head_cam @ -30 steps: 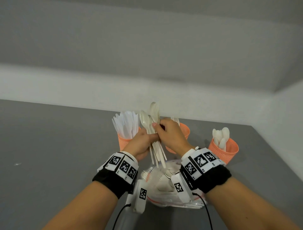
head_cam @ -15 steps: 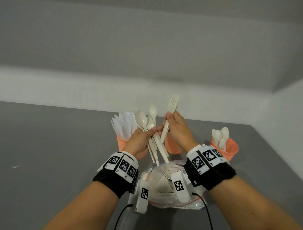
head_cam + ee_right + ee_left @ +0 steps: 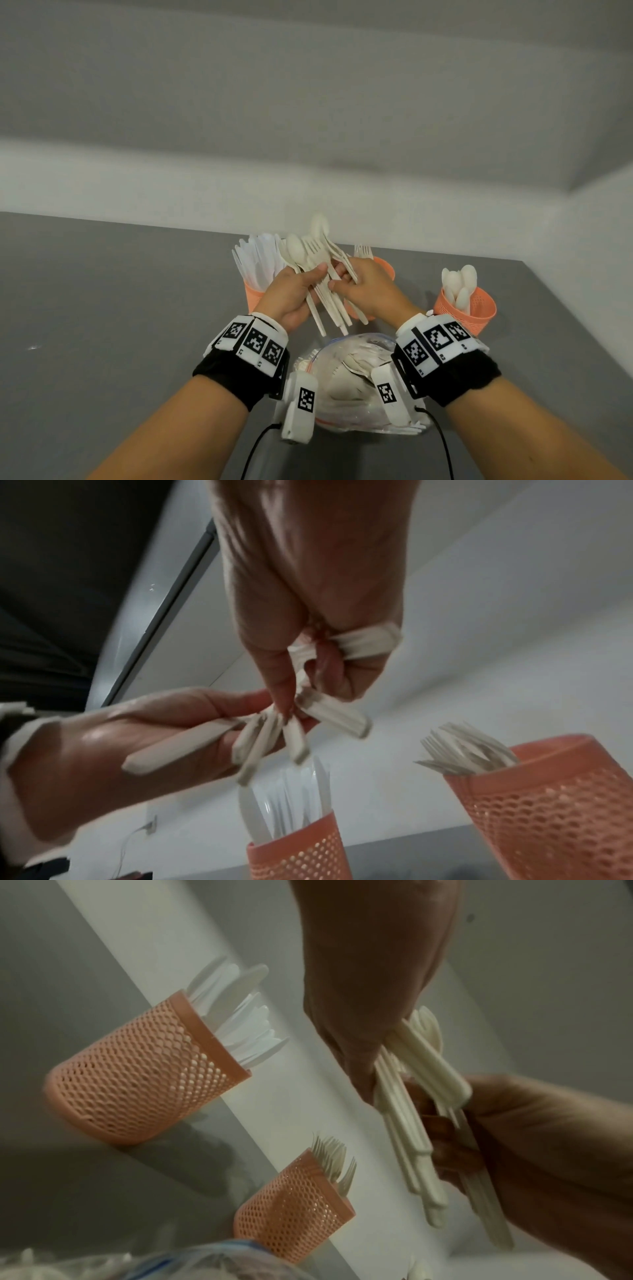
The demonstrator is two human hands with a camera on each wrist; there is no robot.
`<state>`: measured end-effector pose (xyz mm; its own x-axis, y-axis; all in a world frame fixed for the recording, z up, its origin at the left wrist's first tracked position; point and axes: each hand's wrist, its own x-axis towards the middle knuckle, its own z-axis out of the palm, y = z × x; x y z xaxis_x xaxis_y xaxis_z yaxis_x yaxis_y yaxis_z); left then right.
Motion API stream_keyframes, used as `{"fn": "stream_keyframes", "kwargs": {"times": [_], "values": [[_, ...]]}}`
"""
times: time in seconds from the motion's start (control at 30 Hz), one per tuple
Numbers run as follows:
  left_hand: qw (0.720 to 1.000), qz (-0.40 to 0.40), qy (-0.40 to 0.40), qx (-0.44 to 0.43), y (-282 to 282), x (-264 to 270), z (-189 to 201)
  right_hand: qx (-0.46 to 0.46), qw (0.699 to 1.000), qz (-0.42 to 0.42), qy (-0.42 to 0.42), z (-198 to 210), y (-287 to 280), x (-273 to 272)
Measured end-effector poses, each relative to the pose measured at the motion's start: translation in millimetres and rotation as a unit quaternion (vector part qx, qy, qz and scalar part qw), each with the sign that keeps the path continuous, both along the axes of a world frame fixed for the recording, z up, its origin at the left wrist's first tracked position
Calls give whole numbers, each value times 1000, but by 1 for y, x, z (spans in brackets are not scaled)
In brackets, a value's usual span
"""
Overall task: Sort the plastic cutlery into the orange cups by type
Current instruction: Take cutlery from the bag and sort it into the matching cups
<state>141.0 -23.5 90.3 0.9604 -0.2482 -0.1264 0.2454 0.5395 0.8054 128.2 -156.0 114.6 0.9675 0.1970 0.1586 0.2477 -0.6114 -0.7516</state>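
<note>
Both hands now meet: left hand (image 3: 294, 291) grips the cutlery bundle (image 3: 317, 274) above the cups (image 3: 467, 313), while right hand (image 3: 363, 291), its fork gone, pinches handles there, likely picking the next piece.

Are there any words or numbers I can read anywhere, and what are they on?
None: no words or numbers can be read in any view.
The wrist bands carry only black-and-white square code patterns, not letters.
The orange cups, cutlery and plastic bag show no readable print.
</note>
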Motion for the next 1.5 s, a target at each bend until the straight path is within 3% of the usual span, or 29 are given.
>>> {"fn": "stream_keyframes", "kwargs": {"times": [0.27,0.43,0.6,0.77,0.83,0.9,1.03,1.17,1.3,1.5], "values": [[1000,21,13,19,-4,5,-3,166,985,-30,28,4,-3,-2],[997,-5,23,69,-9,7,1,71,997,30,-4,0,6,-8],[996,-25,17,83,-17,3,3,-20,999,9,-25,-6,9,-4],[998,-47,11,41,-23,1,6,-44,998,-31,-36,-10,6,0],[998,-60,5,27,-22,1,7,-18,1000,-19,-14,-7,0,0],[997,-69,-9,21,-22,1,7,84,996,-7,25,-4,-7,3],[1000,-20,20,0,-21,6,2,355,932,-46,60,8,-30,15],[999,-35,17,-10,-18,8,1,288,947,-138,-32,13,-60,41],[997,-72,-3,-14,-15,8,3,288,933,-196,-92,2,-68,69],[998,-68,-1,-9,-9,12,3,294,936,-187,-50,-31,-69,104]]}}
